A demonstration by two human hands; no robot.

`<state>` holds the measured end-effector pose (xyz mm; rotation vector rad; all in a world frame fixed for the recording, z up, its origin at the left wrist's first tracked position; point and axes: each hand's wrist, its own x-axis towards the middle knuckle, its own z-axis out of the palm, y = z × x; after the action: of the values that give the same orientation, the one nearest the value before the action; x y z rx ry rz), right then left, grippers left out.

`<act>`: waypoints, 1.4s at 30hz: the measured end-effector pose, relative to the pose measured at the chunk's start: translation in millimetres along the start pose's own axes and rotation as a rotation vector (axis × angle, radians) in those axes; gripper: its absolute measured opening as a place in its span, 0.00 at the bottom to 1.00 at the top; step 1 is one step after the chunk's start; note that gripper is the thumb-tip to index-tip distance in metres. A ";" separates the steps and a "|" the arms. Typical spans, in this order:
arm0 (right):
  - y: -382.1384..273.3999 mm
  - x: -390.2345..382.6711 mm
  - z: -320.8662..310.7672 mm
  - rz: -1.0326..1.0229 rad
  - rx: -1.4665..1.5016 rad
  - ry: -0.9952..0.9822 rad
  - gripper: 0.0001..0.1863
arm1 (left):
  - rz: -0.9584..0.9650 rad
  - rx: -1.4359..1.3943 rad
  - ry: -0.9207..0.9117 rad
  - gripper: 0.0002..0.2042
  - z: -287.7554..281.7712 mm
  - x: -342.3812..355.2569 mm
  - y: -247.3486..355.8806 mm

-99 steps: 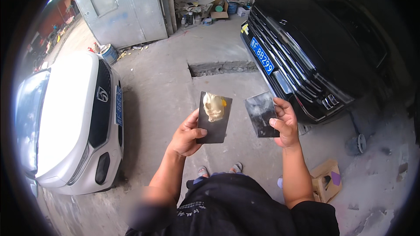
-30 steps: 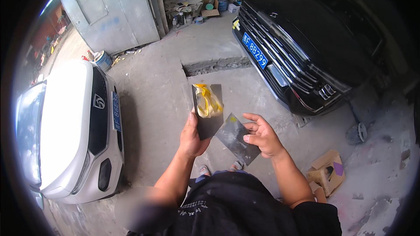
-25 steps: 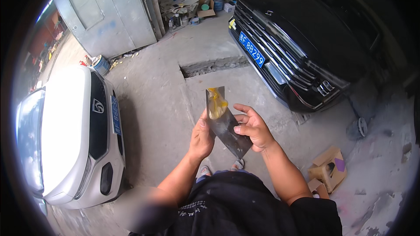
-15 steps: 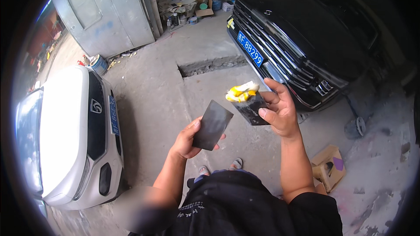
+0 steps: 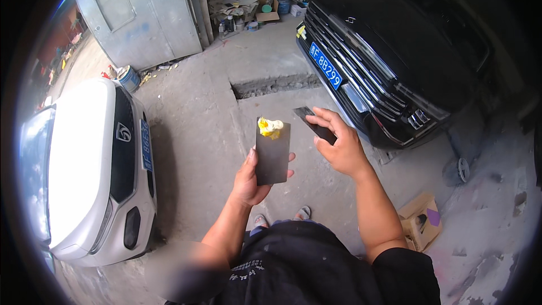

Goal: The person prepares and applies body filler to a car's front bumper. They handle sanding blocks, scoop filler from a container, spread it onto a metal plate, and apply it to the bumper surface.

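Observation:
My left hand (image 5: 248, 179) is closed around a dark grey flat putty spreader (image 5: 273, 161), thumb at one edge and fingers at the other. Near its far end sits a lump of white and yellow putty (image 5: 270, 127). To the right, my right hand (image 5: 340, 144) grips a second, black putty spreader (image 5: 316, 126), seen tilted and partly covered by the fingers. The two spreaders are a short gap apart, above the concrete floor.
A white car (image 5: 84, 175) stands at the left and a black car (image 5: 395, 51) at the right. Between them a trench (image 5: 276, 86) cuts the floor. A cardboard box (image 5: 423, 223) lies at the lower right, a paint bucket (image 5: 129, 79) near the metal door (image 5: 135, 17).
The putty lump has passed from the right spreader to the left one. My left hand has turned its spreader more upright; the right hand has moved down and tilted its spreader.

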<state>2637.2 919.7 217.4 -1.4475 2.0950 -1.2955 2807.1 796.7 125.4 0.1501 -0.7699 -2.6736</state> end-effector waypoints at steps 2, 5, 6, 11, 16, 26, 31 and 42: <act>-9.4 -0.7 20.8 -0.113 -0.042 0.067 0.28 | 0.126 0.139 0.087 0.32 -8.1 5.2 -7.0; 5.2 -20.5 49.4 -0.167 -0.134 -0.087 0.28 | 0.201 0.272 0.042 0.30 -13.5 9.9 -8.5; 6.5 -22.1 45.5 -0.137 -0.111 -0.139 0.29 | 0.219 0.306 0.043 0.30 -15.2 9.4 -6.4; -17.7 1.2 36.3 -0.092 0.125 -0.035 0.27 | 0.402 0.600 0.107 0.26 -11.9 6.8 -11.4; -16.1 -27.1 27.0 -0.159 0.004 -0.029 0.28 | 0.082 0.190 0.100 0.29 -13.3 1.0 10.4; 7.3 -3.2 2.9 -0.454 0.094 -0.113 0.28 | -0.268 -0.289 -0.373 0.35 -21.2 -16.5 17.6; 36.3 -43.8 -5.8 0.029 0.943 0.044 0.30 | 0.036 0.041 -0.164 0.35 5.3 -8.4 28.2; 23.1 -19.2 21.5 0.284 1.363 -0.083 0.34 | 0.342 1.011 -0.080 0.25 4.2 -2.2 2.6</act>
<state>2646.2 927.3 182.3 -0.5238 0.8070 -1.8348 2809.1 797.5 130.4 0.1352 -1.8980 -1.7641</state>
